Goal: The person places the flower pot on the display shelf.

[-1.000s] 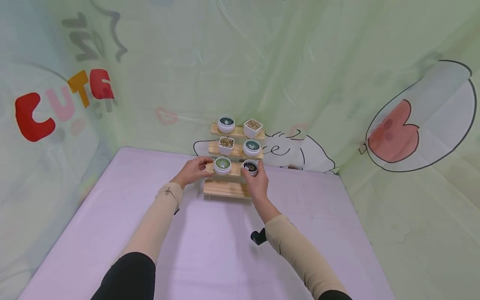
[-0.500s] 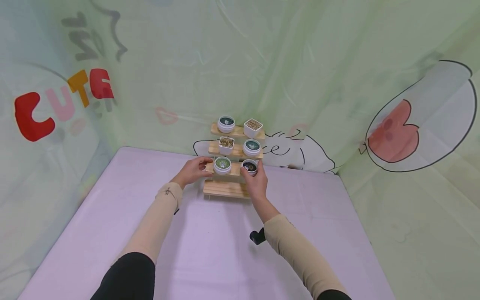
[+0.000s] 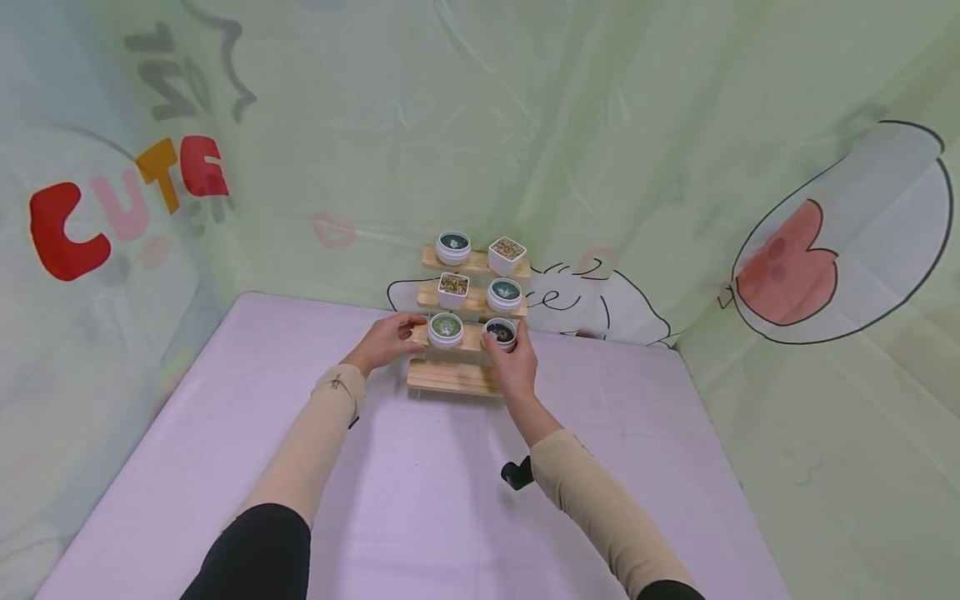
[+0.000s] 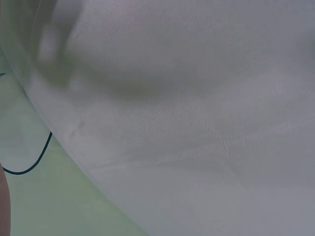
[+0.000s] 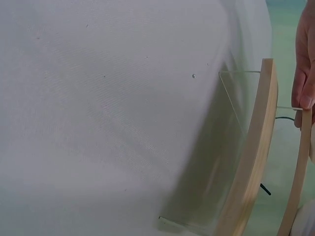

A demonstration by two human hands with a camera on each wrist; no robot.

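A stepped wooden display stand with clear supports stands at the back of the table. My left hand grips the left end of its second-lowest shelf, thumb and fingers around the board; the right wrist view also shows that left hand at the shelf end. On the same shelf, my right hand holds a small round white pot with a dark filling between thumb and fingers. Beside it sits a round white pot with a green top. The left wrist view shows mostly table cover.
Higher shelves carry two square white pots of gravel-like filling and two round white pots with dark green tops. A printed curtain hangs close behind. A pale purple cloth covers the table.
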